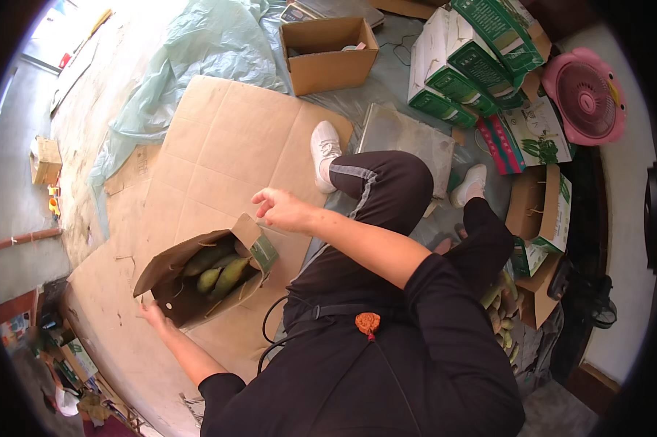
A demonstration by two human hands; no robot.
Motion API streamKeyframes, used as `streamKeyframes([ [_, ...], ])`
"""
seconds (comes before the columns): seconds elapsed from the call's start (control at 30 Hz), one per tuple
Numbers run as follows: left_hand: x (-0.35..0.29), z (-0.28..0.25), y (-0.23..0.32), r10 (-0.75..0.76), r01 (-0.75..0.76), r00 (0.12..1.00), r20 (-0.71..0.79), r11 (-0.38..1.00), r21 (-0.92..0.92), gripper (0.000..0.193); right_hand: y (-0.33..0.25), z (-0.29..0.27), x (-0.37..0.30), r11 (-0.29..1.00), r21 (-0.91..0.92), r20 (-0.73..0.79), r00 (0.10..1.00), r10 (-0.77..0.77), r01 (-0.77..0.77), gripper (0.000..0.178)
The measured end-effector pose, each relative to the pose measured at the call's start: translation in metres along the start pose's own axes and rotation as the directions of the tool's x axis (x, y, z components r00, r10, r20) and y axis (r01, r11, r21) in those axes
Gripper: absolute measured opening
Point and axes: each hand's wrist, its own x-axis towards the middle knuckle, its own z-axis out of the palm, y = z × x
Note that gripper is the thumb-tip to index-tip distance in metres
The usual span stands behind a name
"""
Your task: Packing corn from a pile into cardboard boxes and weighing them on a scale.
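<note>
1 carton lies between left grip, pinching its edge, and right grip, empty, fingers parted.

Whether the left hand grips or only touches the left corner of the box is unclear; inside, green fruit partly hide one another; toward the floor's right edge, a sleeve covers part of a heap

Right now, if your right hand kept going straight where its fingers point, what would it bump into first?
Probably the flat cardboard sheet; depth is unclear, though, so the right hand might pass above it instead.
</note>
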Motion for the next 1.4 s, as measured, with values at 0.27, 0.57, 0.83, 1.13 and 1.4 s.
streamKeyframes([
  [0.27, -0.217, 0.107, 0.218, 0.717, -0.715, 0.603, 0.349, 0.680, -0.162, 0.029, -0.083, -0.100, -0.096, 0.941, 0.223, -0.275, 0.943, -0.189, 0.254, 0.026],
  [0.57, -0.375, 0.312, 0.109, -0.223, -0.983, 0.004, 0.975, -0.180, -0.037, 0.028, -0.052, -0.186, -0.232, 0.866, 0.101, -0.728, 0.630, -0.271, 0.490, 0.022],
  [0.83, -0.297, 0.317, -0.026, -0.659, -0.863, 0.391, 0.642, -0.506, 0.006, 0.049, 0.035, -0.211, -0.310, 0.844, 0.185, -0.891, 0.449, -0.073, 0.504, 0.018],
  [1.13, -0.222, 0.253, -0.064, -0.582, -0.799, -0.044, 0.812, -0.467, -0.378, 0.048, 0.063, -0.217, -0.328, 0.844, 0.208, -0.907, 0.421, -0.023, 0.494, 0.018],
  [1.4, -0.230, 0.244, -0.055, -0.477, -0.901, -0.123, 0.870, -0.313, -0.300, 0.037, 0.071, -0.228, -0.368, 0.879, 0.136, -0.921, 0.385, -0.058, 0.458, 0.019],
])
